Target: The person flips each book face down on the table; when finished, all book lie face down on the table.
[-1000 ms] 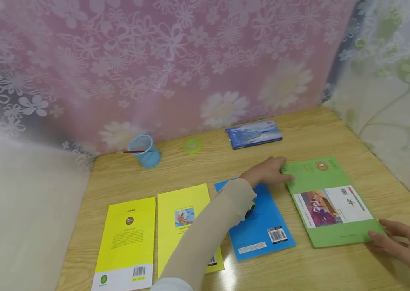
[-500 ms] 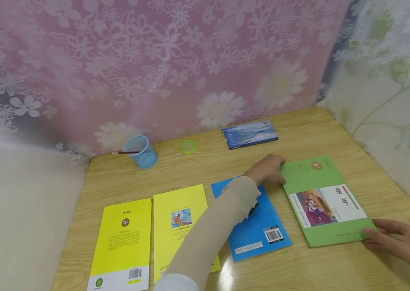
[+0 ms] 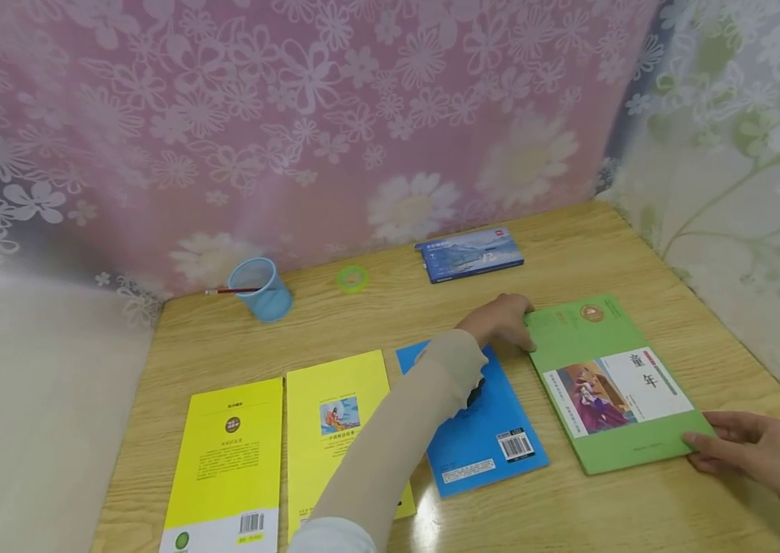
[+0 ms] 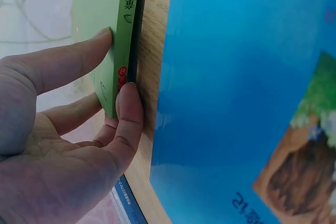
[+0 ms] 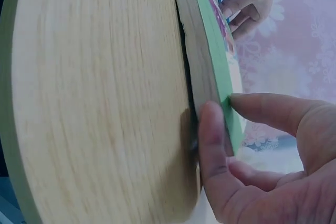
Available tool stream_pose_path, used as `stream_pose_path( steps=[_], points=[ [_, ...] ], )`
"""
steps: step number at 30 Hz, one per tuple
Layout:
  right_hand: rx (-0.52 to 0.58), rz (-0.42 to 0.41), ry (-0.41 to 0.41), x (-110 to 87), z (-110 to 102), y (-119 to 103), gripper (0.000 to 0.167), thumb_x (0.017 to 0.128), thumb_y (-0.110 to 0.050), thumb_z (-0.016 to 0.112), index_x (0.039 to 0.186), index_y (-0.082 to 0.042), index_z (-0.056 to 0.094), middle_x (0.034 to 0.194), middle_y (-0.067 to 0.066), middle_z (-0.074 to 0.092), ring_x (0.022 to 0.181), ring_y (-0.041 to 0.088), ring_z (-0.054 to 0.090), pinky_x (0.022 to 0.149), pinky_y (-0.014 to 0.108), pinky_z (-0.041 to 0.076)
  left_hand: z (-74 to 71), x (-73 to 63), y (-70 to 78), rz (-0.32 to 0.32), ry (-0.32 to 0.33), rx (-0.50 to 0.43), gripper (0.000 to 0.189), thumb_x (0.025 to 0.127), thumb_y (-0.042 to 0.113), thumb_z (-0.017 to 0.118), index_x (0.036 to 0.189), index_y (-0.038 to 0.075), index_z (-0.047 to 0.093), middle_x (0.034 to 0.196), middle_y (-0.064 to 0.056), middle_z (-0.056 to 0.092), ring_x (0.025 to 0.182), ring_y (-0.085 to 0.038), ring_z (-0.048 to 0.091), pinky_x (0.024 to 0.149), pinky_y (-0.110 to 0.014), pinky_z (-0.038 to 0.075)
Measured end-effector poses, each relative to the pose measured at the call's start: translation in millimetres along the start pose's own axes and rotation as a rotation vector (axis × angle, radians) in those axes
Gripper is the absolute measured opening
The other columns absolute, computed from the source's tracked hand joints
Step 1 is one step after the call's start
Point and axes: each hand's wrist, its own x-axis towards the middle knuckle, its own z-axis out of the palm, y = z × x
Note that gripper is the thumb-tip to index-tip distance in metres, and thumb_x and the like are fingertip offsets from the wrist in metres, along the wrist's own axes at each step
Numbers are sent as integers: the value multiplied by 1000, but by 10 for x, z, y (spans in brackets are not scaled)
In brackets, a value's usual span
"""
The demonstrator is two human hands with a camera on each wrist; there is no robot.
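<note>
A green paperback book [image 3: 562,330] with a picture and Chinese title on its cover lies face up at the right of the table. My left hand [image 3: 500,321] grips its far left corner; in the left wrist view the thumb [image 4: 94,48] lies by the spine on the cover and a finger [image 4: 130,108] is at the lower edge. At the near right corner, my right hand [image 3: 766,461] pinches the book, thumb on the cover and a finger [image 5: 211,135] against the page edges. Under my left forearm lies a blue book [image 3: 486,453], partly hidden.
Two yellow books [image 3: 224,461] lie side by side at the left, one partly covered by my sleeve [image 3: 390,430]. Along the back stand a blue pen cup [image 3: 268,299] with a pencil [image 3: 234,291] across it, a green tape roll [image 3: 352,279] and a blue box [image 3: 472,256].
The head view has shifted slightly, so everything sits a little further left. My left thumb has drawn back from the cover to the book's left edge. My right hand keeps its corner.
</note>
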Motion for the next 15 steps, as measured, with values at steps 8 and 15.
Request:
stream_pose_path(
  steps=[8,15],
  points=[
    [35,-121,81,-24,-42,57,77,107,-33,64,149,22,32,105,-7,72,87,11,79,78,25,61,-3,15,-26,41,27,1,67,94,27,81,154,20,53,152,1,54,135,-15,50,109,-25,48],
    [297,-520,212,-37,-87,193,53,100,10,62,114,-40,67,92,-8,80,74,20,79,65,31,64,-44,-15,-17,59,79,-65,66,95,24,79,155,21,52,157,2,55,141,-16,54,110,-24,49]
  ],
)
